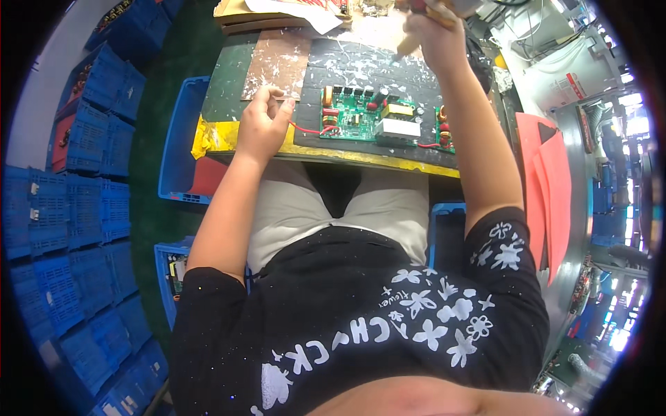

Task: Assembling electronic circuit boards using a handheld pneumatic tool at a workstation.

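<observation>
My left hand [266, 128] is at the front edge of the workbench, fingers curled. A red wire [305, 129] runs into it from the green circuit board [355, 119] on its right. That board carries a white block, a yellow-wrapped transformer, coils and capacitors. Higher up, my right hand [442, 45] reaches over the far right of the bench, closed around something yellowish and brown at the top edge, too cut off to name. Below my right forearm lies a second green circuit board [444, 130], partly hidden by the arm.
The bench has a yellow front edge [374, 159] and a brown board [277, 66] strewn with white scraps. A cardboard box [260, 19] stands at the back left. Blue crates [90, 201] stack along the left. Red sheets [544, 177] hang at the right.
</observation>
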{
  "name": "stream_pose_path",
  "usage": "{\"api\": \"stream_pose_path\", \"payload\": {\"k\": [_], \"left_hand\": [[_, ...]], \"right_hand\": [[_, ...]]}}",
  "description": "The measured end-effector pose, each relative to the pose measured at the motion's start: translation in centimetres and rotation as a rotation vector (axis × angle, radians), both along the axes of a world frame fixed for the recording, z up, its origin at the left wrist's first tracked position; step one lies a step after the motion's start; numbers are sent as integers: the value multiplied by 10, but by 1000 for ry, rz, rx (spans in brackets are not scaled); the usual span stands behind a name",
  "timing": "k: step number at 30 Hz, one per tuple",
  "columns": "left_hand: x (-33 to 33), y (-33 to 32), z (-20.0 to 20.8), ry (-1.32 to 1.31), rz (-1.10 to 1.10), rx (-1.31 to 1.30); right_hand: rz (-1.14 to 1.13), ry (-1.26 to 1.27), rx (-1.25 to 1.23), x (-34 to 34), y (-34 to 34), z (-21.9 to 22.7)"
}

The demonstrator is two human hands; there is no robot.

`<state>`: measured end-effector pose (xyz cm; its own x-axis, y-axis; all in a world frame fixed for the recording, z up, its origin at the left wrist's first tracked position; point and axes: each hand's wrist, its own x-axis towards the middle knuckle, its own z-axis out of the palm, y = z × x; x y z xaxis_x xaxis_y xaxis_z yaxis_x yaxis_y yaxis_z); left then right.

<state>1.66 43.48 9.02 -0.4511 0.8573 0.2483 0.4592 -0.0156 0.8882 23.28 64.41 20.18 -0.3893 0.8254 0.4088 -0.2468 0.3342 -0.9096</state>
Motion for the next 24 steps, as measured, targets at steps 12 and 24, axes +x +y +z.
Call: {"api": "stream_pose_path", "payload": {"k": [12, 24], "left_hand": [[20, 16, 7, -526, -44, 14], [30, 15, 3, -146, -140, -62]], "right_hand": [[282, 171, -220, -28, -65, 14], [231, -187, -292, -29, -60, 14]]}}
